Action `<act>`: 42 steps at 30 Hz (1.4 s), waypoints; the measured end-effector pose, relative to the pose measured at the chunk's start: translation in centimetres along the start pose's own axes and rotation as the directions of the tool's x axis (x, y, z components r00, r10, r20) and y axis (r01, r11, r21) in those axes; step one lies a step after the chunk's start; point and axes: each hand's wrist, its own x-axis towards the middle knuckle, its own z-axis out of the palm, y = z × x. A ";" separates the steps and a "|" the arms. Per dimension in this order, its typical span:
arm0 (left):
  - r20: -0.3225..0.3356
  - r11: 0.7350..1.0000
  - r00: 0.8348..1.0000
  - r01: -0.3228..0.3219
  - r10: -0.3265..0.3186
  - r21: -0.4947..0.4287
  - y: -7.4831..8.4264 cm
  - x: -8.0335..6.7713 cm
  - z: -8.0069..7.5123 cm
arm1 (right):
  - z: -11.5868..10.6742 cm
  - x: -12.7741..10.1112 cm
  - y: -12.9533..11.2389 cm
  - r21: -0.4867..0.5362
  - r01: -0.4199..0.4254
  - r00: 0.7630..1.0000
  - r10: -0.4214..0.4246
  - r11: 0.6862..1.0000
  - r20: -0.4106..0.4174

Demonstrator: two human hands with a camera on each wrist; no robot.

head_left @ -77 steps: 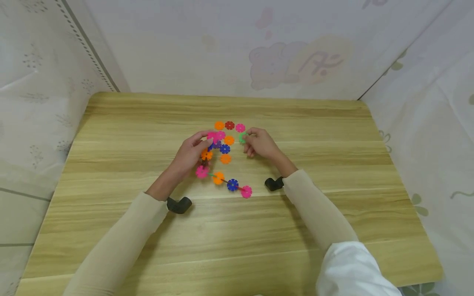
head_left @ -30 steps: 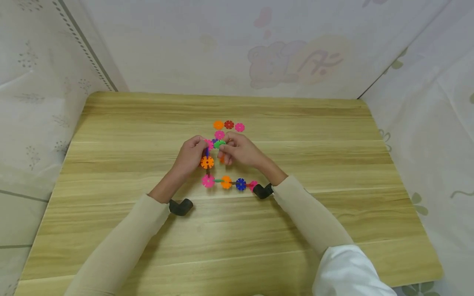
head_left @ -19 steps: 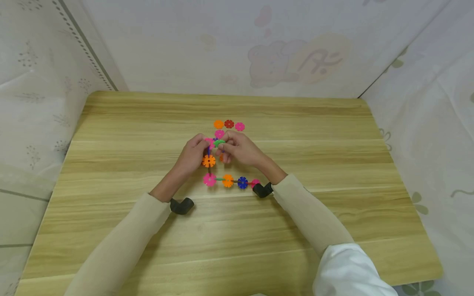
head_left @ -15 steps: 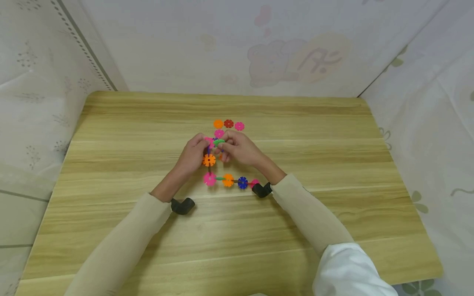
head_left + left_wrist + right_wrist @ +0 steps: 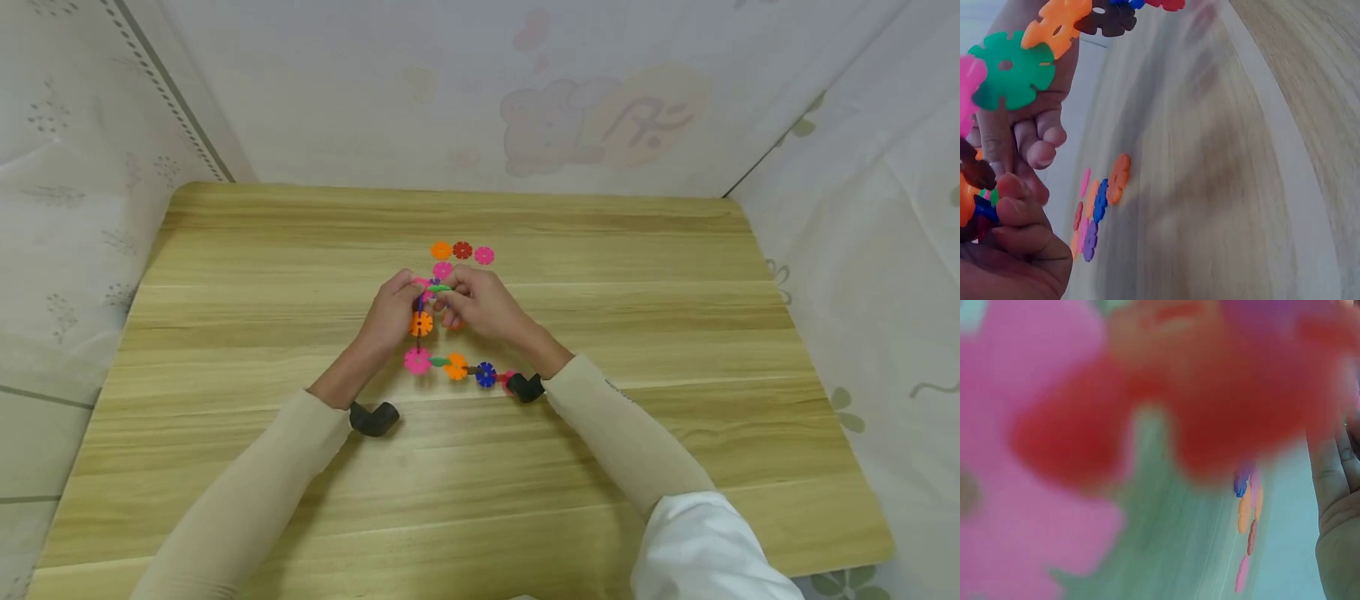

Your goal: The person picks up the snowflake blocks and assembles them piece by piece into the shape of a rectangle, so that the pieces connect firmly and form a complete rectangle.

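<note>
Both hands are working on a snowflake-disc chain.
The left hand point(image 5: 390, 312) and right hand point(image 5: 480, 302) are pinching the chain point(image 5: 450, 365) over the table point(image 5: 225, 333), loose discs point(image 5: 462, 251) lying farther off.

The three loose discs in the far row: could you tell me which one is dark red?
The middle disc, between the orange disc and the pink disc.

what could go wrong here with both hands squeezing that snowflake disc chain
1. The left hand and right hand pinch only the top of the disc chain; its lower run trails on the table, so a slotted joint might pop apart.
2. The green disc being pressed on could slip from the fingertips.
3. The loose discs lie just past the hands and could get knocked.
</note>
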 end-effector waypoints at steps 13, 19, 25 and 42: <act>0.041 1.000 0.999 -0.023 0.023 -0.004 -0.4 0.2 -0.9 | -1.9 0.8 0.3 -0.042 -0.052 0.997 0.054 0.998 0.050; 0.031 1.000 1.000 -0.007 0.007 0.007 -0.4 0.0 -1.0 | -3.4 1.0 1.1 -0.001 -0.110 0.993 0.110 0.994 0.043; 0.023 0.998 1.000 0.011 -0.012 0.065 -0.5 -0.3 -1.1 | -4.0 1.0 1.8 -0.006 -0.155 0.988 0.156 0.988 0.010; 0.045 0.999 0.999 -0.008 0.006 0.051 -1.0 -0.7 -1.3 | -4.8 1.4 3.7 -0.031 -0.267 0.963 0.265 0.963 -0.048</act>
